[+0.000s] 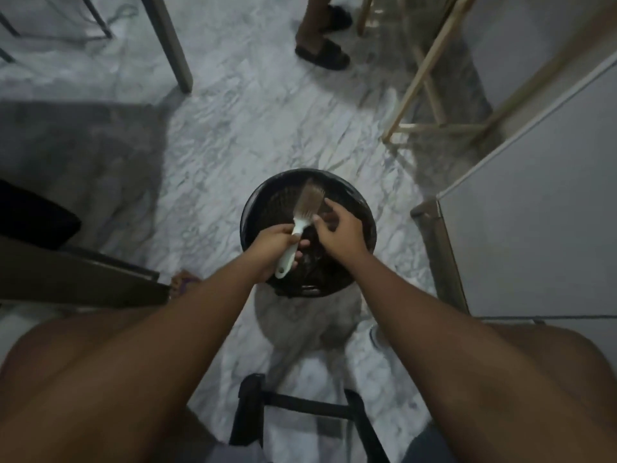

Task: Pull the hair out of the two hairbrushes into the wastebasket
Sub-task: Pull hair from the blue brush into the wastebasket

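Note:
A round black wastebasket (253, 208) lined with a dark bag stands on the marble floor in front of me. Over its opening my left hand (275, 243) grips the white handle of a hairbrush (305, 208), whose bristle head points away from me and is matted with greyish hair. My right hand (340, 232) hovers just right of the brush head, fingers loosely curled, fingertips close to the bristles. Whether it pinches any hair is too blurred to tell. Only one hairbrush is in view.
A black stool frame (300, 409) stands between my knees. A white cabinet (534, 228) is at the right, a wooden rack (430, 85) behind it, a table leg (170, 41) at the far left. Another person's sandalled feet (325, 38) stand at the far side.

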`<state>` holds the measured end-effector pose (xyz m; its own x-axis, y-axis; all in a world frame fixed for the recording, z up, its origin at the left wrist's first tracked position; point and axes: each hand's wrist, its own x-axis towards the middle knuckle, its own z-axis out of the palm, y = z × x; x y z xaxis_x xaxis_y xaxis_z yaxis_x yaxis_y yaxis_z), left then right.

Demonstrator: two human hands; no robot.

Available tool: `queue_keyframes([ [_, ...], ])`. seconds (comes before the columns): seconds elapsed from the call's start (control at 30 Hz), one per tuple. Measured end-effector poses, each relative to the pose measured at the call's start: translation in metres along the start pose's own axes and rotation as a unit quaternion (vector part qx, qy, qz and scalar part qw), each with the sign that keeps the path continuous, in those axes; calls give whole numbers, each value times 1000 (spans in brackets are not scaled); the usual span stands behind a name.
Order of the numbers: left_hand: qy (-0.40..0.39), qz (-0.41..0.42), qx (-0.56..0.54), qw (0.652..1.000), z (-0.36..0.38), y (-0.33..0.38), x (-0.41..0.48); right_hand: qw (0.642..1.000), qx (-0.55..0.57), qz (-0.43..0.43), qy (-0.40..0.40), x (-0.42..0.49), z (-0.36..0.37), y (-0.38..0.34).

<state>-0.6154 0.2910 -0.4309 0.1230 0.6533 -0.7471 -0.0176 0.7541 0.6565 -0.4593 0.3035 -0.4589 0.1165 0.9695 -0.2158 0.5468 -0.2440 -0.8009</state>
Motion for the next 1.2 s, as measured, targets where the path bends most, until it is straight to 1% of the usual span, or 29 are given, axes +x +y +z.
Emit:
queue_keyframes([
  [0.07, -9, 3, 11, 1000, -3, -9, 5, 1000, 17, -4, 9, 6, 9, 6],
  [0.2, 10, -2, 22, 1000, -6, -26, 20, 999, 13, -21, 37, 16, 23, 24],
  [0.27, 26, 3, 22, 999, -3, -31, 28, 999, 27, -16, 36, 19, 26, 31],
  [0.33, 62, 16, 4, 998, 2, -33, 36, 997, 60, 7, 39, 23, 27, 38],
  [0.43, 121, 32, -27, 992, 2, -32, 47, 992, 87, 49, 71, 30, 22, 50],
  [0.5, 139, 41, -37, 989, -2, -31, 54, 988, 95, 70, 103, 31, 17, 60],
  [0.6, 144, 47, -34, 988, -9, -32, 60, 978, 90, 106, 158, 33, 12, 74],
  [0.63, 141, 48, -27, 988, -11, -33, 61, 980, 74, 118, 141, 35, 11, 77],
  [0.67, 135, 48, -17, 989, -14, -35, 64, 986, 39, 130, 92, 36, 9, 80],
  [0.7, 126, 46, -3, 991, -16, -36, 66, 989, -20, 143, 15, 36, 7, 79],
  [0.73, 114, 44, 13, 992, -17, -37, 67, 984, -76, 149, -61, 37, 7, 78],
  [0.77, 99, 41, 27, 994, -18, -39, 67, 977, -109, 145, -112, 38, 8, 75],
  [0.8, 82, 37, 35, 995, -19, -41, 66, 977, -101, 135, -129, 38, 9, 72],
  [0.83, 68, 33, 38, 996, -18, -43, 64, 983, -64, 124, -122, 37, 11, 66],
  [0.87, 55, 29, 35, 997, -17, -46, 62, 988, -2, 118, -101, 37, 14, 61],
  [0.93, 36, 21, 21, 999, -14, -50, 57, 986, 103, 111, -72, 38, 23, 53],
  [1.0, 17, 16, 0, 1000, -12, -55, 53, 986, 123, 89, -75, 39, 31, 47],
  [1.07, 0, 21, -21, 1000, -11, -58, 51, 992, 97, 49, -71, 38, 36, 45],
  [1.13, -1, 28, -39, 999, -11, -58, 51, 995, 79, 38, -37, 37, 37, 45],
  [1.2, 7, 30, -51, 998, -12, -56, 51, 993, 114, 40, 3, 36, 34, 43],
])
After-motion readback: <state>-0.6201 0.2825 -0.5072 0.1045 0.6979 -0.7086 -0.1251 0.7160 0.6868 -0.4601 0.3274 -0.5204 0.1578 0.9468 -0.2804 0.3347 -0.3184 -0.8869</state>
